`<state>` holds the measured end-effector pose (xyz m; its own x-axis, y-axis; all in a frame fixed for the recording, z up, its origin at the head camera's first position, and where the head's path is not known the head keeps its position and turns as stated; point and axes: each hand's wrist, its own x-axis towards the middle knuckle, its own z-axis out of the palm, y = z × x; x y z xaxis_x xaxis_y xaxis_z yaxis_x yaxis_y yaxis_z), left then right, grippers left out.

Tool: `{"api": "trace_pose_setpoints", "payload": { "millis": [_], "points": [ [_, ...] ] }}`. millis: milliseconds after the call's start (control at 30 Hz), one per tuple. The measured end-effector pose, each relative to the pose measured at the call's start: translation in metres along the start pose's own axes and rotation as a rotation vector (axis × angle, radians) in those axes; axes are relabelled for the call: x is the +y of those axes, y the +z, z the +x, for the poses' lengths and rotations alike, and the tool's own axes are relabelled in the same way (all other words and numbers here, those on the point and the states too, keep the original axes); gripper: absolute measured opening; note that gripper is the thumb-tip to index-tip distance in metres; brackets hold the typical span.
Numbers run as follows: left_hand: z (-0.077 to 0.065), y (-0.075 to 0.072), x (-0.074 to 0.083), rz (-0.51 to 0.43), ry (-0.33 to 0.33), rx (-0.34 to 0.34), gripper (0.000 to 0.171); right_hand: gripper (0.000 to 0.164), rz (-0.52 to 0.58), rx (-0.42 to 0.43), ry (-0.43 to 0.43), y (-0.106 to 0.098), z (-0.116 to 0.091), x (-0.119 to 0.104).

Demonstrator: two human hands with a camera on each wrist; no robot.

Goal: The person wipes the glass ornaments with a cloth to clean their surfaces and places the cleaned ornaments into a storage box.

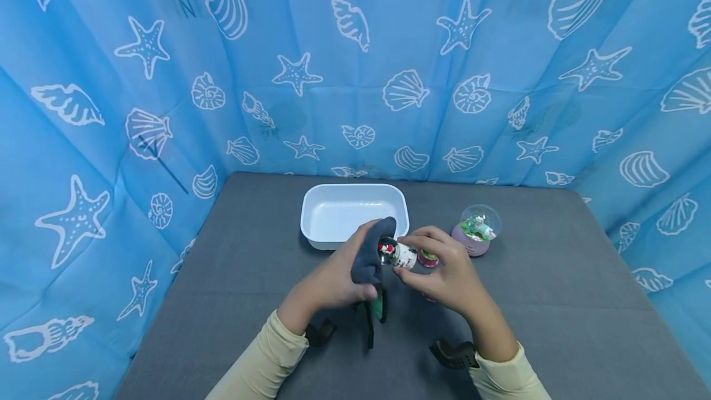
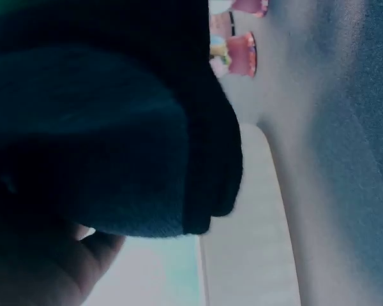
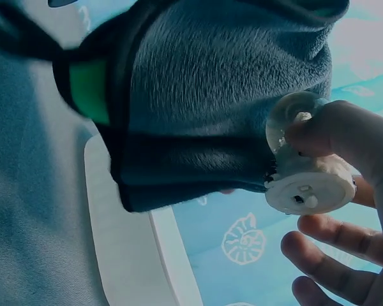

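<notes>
My left hand (image 1: 332, 281) grips a dark grey-blue cloth (image 1: 368, 258) with black edging and a green patch. The fuzzy side of the cloth (image 3: 204, 95) shows in the right wrist view. Between thumb and fingers, my right hand (image 1: 449, 271) holds a small snow globe (image 1: 407, 257) on its side, its clear dome toward the cloth. A red and white figure shows in the dome. The globe's white round base (image 3: 306, 194) faces the right wrist camera, and the dome lies right at the cloth. Cloth fills most of the left wrist view, hiding much of that hand.
Behind the hands stands a white rectangular basin (image 1: 308, 221). A globe with a purple base (image 1: 471, 243) is right of it. Small pink-based globes (image 1: 429, 258) sit partly hidden behind the right hand. A blue shell-patterned curtain (image 1: 355, 79) borders the grey table (image 1: 555, 276).
</notes>
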<state>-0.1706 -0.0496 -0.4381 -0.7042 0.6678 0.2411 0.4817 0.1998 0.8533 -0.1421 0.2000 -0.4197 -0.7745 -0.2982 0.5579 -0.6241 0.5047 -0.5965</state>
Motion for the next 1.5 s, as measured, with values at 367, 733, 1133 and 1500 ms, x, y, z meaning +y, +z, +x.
{"api": "trace_pose_setpoints", "payload": {
  "millis": [367,733,1133,1500],
  "points": [
    [-0.005,-0.009,0.003,-0.258,-0.057,-0.110,0.073,0.045,0.048,-0.007,0.027,-0.001,-0.001,-0.001],
    [-0.001,-0.003,0.009,-0.090,-0.101,-0.043,0.068,0.044,0.085,-0.001,0.028,0.000,-0.002,-0.002],
    [-0.004,0.000,0.003,0.070,0.004,0.101,0.072,0.044,0.182,-0.054,0.052,-0.005,-0.003,-0.001],
    [-0.001,-0.004,0.009,0.080,0.034,0.162,0.076,0.042,0.281,-0.086,0.054,-0.009,-0.004,0.005]
  ]
}}
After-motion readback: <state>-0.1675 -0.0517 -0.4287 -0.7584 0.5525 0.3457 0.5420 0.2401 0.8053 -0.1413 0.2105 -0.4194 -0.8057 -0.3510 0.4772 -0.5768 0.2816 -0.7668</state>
